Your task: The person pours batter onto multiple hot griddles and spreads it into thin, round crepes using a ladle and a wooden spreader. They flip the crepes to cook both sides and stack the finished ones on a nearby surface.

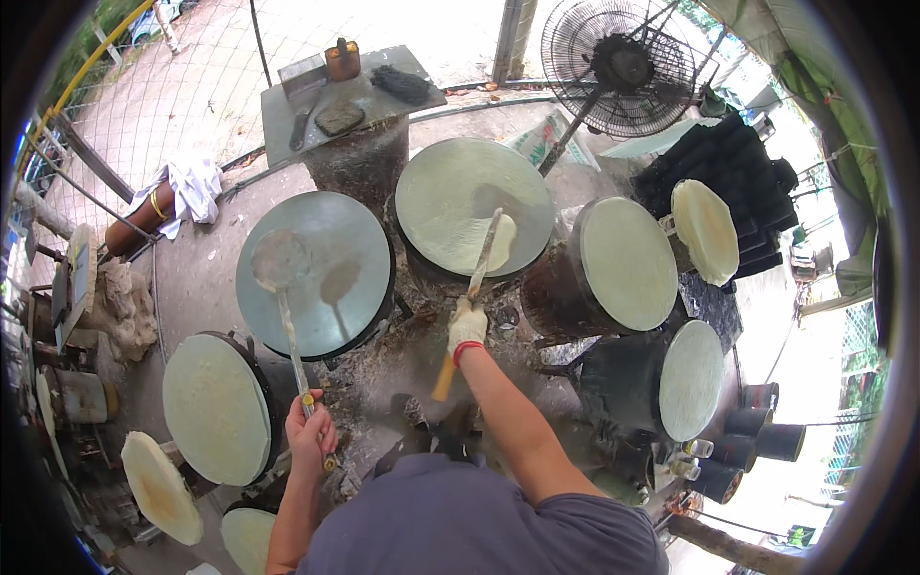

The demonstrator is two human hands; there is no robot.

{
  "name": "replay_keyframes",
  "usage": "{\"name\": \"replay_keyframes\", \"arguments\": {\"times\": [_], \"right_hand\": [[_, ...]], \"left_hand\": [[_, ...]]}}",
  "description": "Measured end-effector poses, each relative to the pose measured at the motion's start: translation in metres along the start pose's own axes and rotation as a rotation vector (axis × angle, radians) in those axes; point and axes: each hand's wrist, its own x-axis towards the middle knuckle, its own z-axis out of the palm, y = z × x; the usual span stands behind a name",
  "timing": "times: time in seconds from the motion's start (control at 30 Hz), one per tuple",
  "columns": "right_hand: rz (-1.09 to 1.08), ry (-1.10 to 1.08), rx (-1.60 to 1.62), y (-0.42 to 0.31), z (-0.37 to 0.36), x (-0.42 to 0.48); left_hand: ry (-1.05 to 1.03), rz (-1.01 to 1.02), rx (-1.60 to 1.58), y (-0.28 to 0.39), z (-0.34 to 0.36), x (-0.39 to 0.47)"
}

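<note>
My left hand (311,431), bare, grips the handle of a long metal ladle (289,316). The ladle's round bowl is over the far left part of a bare round griddle (316,215), and its shadow falls on the plate. My right hand (467,329), in a pale knit glove with a red band at the wrist, is closed on the wooden handle of a long spreader (487,251). The spreader's blade reaches over the near part of the middle griddle (445,180), beside a thick patch of pale batter (503,241). A thin pale layer covers much of that griddle.
More drum stoves with pale rounds stand at right (629,262), lower right (691,381) and lower left (215,410). Stacks of flatbreads (704,230) lie at both sides. A metal-topped table (395,65) holds a cleaver. A large fan (622,65) stands behind, near black stacked blocks (726,180).
</note>
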Motion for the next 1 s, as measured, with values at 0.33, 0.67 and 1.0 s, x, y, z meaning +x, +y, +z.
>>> {"name": "replay_keyframes", "arguments": {"times": [0.33,0.67,1.0], "right_hand": [[-0.088,-0.163,-0.251,0.003,-0.071,0.05],[-0.325,-0.312,-0.694,-0.066,-0.186,0.133],[-0.507,-0.466,-0.941,-0.145,-0.201,0.196]], "left_hand": [[-0.174,-0.047,-0.087,-0.019,0.05,0.0],[-0.215,-0.12,-0.3,-0.072,0.168,0.011],[-0.218,-0.19,-0.42,-0.093,0.281,0.019]]}}
